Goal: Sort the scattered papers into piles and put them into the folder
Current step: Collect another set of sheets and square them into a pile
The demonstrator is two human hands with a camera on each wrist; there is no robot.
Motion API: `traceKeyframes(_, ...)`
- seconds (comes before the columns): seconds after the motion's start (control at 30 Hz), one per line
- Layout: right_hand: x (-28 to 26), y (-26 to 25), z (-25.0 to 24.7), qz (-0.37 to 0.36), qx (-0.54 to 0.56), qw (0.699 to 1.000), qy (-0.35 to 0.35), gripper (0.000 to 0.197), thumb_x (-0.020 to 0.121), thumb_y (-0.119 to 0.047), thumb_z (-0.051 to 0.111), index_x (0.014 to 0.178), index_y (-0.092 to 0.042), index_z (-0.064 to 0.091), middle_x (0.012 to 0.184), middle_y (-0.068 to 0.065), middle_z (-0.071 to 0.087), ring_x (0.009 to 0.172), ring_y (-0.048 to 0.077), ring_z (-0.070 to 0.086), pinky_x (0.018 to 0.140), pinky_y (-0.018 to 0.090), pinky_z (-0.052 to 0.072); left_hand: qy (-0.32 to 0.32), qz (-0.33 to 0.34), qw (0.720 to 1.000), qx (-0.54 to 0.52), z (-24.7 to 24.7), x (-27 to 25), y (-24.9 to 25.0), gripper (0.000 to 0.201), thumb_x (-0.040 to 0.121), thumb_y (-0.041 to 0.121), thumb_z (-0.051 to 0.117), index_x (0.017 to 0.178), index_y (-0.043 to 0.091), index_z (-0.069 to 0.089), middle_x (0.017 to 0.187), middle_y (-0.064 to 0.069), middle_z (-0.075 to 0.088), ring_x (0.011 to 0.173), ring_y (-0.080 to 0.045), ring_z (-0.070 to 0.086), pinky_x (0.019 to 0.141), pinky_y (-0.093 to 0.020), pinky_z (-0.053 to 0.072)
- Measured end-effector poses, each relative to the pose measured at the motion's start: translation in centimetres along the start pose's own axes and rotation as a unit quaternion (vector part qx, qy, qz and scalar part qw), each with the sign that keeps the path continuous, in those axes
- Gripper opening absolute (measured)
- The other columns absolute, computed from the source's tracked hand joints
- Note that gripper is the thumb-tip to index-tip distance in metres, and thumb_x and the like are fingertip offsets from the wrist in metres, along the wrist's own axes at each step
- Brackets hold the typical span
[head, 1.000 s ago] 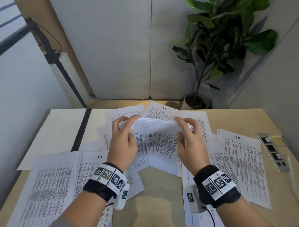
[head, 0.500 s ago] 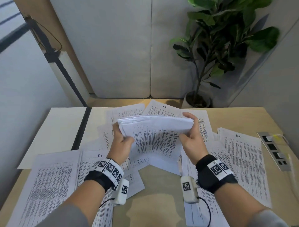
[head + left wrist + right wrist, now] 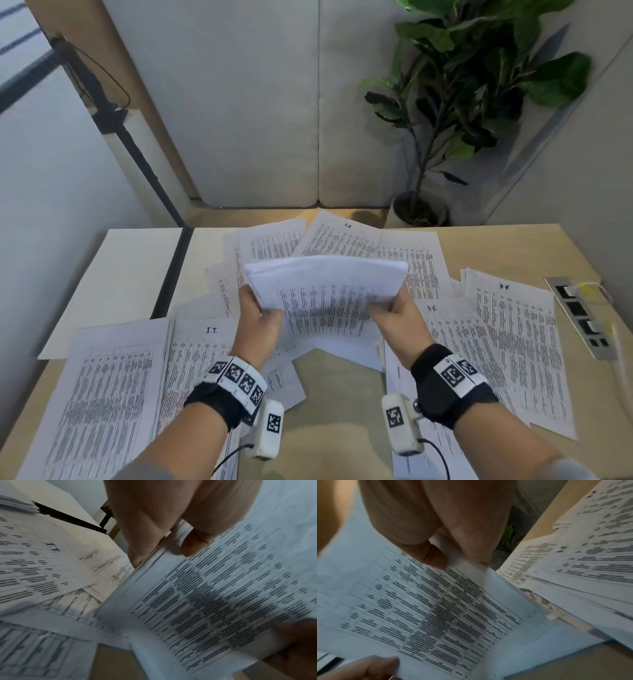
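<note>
Both hands hold one stack of printed papers [image 3: 325, 294] above the middle of the table, tilted up toward me. My left hand [image 3: 258, 317] grips the stack's left edge, thumb on the printed face [image 3: 193, 547]. My right hand [image 3: 394, 310] grips the right edge, thumb on top [image 3: 435, 557]. The same stack fills the left wrist view [image 3: 214, 608] and the right wrist view [image 3: 428, 608]. More printed sheets lie scattered on the wooden table [image 3: 335, 404]: an "I.T." sheet [image 3: 202, 370] at left, "H.R" sheets [image 3: 513, 339] at right. An open cream folder [image 3: 130, 284] lies at the far left.
A black stand leg [image 3: 137, 150] crosses behind the folder. A potted plant [image 3: 455, 113] stands beyond the table's far right edge. A power-socket strip [image 3: 582, 318] with a cable is set into the table at right. Bare wood shows between my wrists.
The hands shifted from tapping the stack's top edge to gripping its two sides, and the stack has risen slightly and tilted toward me.
</note>
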State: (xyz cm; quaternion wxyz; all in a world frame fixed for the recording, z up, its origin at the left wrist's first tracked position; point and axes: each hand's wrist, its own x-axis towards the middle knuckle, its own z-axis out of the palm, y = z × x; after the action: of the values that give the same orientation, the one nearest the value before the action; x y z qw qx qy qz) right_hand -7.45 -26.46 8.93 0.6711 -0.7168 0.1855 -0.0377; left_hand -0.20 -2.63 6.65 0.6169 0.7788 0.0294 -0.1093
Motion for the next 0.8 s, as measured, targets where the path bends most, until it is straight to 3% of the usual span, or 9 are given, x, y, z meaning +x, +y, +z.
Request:
traceKeyframes(0.07, 0.0, 1.1, 0.0, 0.019, -0.006, 1.0, -0.003, 0.063, 0.097, 0.013, 0.053, 0.147, -0.025, 0.045, 0.121, -0.015, 0.073, 0.115, 0.002, 0.067, 0.109, 0.043, 0.051, -0.01, -0.029, 1.0, 0.005, 0.1, 0.1, -1.2, 0.051, 0.093, 0.0, 0.055, 0.135, 0.023, 0.037, 0.124, -0.001, 0.058, 0.109, -0.011, 0.059, 0.081, -0.021, 0.046)
traceKeyframes(0.13, 0.1, 1.7, -0.1, 0.029, -0.018, 0.999, 0.001, 0.066, 0.097, 0.013, 0.051, 0.147, -0.029, 0.043, 0.121, -0.019, 0.072, 0.117, 0.0, 0.065, 0.107, 0.037, 0.051, -0.02, -0.038, 0.999, 0.007, 0.1, 0.4, -2.1, 0.057, 0.089, 0.006, 0.06, 0.139, 0.026, 0.04, 0.127, 0.0, 0.06, 0.117, -0.014, 0.06, 0.094, -0.03, 0.05)
traceKeyframes(0.2, 0.3, 2.2, -0.3, 0.031, -0.021, 0.999, 0.002, 0.067, 0.097, 0.012, 0.05, 0.147, -0.031, 0.044, 0.127, -0.013, 0.069, 0.123, 0.006, 0.063, 0.109, 0.039, 0.05, -0.028, -0.043, 0.999, 0.007, -0.2, 1.1, -3.1, 0.06, 0.085, 0.012, 0.063, 0.139, 0.031, 0.042, 0.128, 0.004, 0.063, 0.118, -0.011, 0.061, 0.102, -0.041, 0.05)
traceKeyframes(0.27, 0.6, 2.4, -0.1, 0.031, -0.021, 0.999, 0.003, 0.067, 0.095, 0.014, 0.049, 0.147, -0.029, 0.046, 0.13, -0.007, 0.068, 0.125, 0.011, 0.062, 0.11, 0.043, 0.05, -0.035, -0.047, 0.998, 0.005, -0.3, 1.6, -3.4, 0.061, 0.083, 0.014, 0.064, 0.137, 0.033, 0.043, 0.127, 0.006, 0.064, 0.118, -0.011, 0.061, 0.101, -0.043, 0.05)
traceKeyframes(0.4, 0.7, 2.6, 1.1, 0.044, -0.013, 0.999, 0.005, 0.065, 0.093, 0.016, 0.049, 0.14, -0.029, 0.05, 0.121, -0.007, 0.073, 0.115, 0.024, 0.068, 0.102, 0.047, 0.055, -0.051, -0.042, 0.998, 0.013, 1.1, 1.4, -2.9, 0.058, 0.082, 0.005, 0.062, 0.133, 0.028, 0.045, 0.118, -0.001, 0.066, 0.109, -0.018, 0.065, 0.092, -0.039, 0.053)
traceKeyframes(0.47, 0.5, 2.7, 1.6, 0.047, -0.017, 0.999, 0.011, 0.066, 0.093, 0.017, 0.047, 0.144, -0.025, 0.047, 0.116, -0.006, 0.074, 0.109, 0.033, 0.066, 0.094, 0.048, 0.057, -0.045, -0.052, 0.998, 0.005, 1.5, 1.1, -2.7, 0.053, 0.087, -0.003, 0.059, 0.128, 0.025, 0.043, 0.115, -0.002, 0.063, 0.103, -0.017, 0.062, 0.082, -0.028, 0.049)
traceKeyframes(0.6, 0.4, 3.4, 1.9, 0.038, -0.022, 0.999, 0.028, 0.06, 0.086, 0.005, 0.049, 0.138, -0.025, 0.052, 0.115, 0.015, 0.07, 0.109, 0.04, 0.064, 0.088, 0.041, 0.056, -0.038, -0.063, 0.997, -0.018, 1.8, 0.7, -2.4, 0.057, 0.093, -0.005, 0.056, 0.133, 0.03, 0.037, 0.117, 0.011, 0.062, 0.102, -0.005, 0.061, 0.074, -0.017, 0.042)
traceKeyframes(0.73, 0.4, 3.6, 2.0, 0.039, -0.036, 0.998, 0.034, 0.062, 0.092, 0.013, 0.045, 0.142, -0.024, 0.05, 0.124, -0.001, 0.071, 0.117, 0.014, 0.066, 0.102, 0.033, 0.053, -0.026, -0.067, 0.997, -0.018, 1.8, 0.7, -2.9, 0.051, 0.094, 0.0, 0.057, 0.132, 0.03, 0.039, 0.117, 0.007, 0.064, 0.108, -0.01, 0.061, 0.076, -0.02, 0.043)
traceKeyframes(0.8, 0.1, 3.5, 2.2, 0.037, -0.062, 0.997, 0.008, 0.063, 0.094, 0.014, 0.043, 0.142, -0.025, 0.049, 0.127, -0.005, 0.069, 0.118, 0.004, 0.063, 0.104, 0.029, 0.049, -0.026, -0.066, 0.997, -0.019, 2.0, 0.4, -3.4, 0.053, 0.095, 0.005, 0.057, 0.137, 0.033, 0.039, 0.12, 0.012, 0.064, 0.109, -0.005, 0.06, 0.078, -0.019, 0.043)
